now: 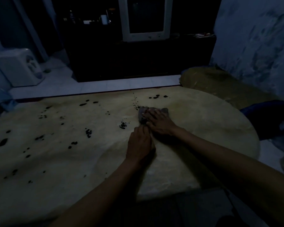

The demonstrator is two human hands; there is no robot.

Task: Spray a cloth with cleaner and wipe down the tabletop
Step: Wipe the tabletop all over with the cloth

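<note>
Dim room; pale tabletop (56,161) flecked with dark spots (88,133); right hand (159,122) presses flat, fingers straight, on grey cloth (142,114) mid-table; left hand (140,145), fingers curled, pinches the cloth's near edge; old monitor (145,18) on dark cabinet (138,59) behind.

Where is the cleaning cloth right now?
In the head view, the small grey cloth lies right of centre on the pale spotted tabletop, flattened under the right hand, with the left hand just beside it.
</note>
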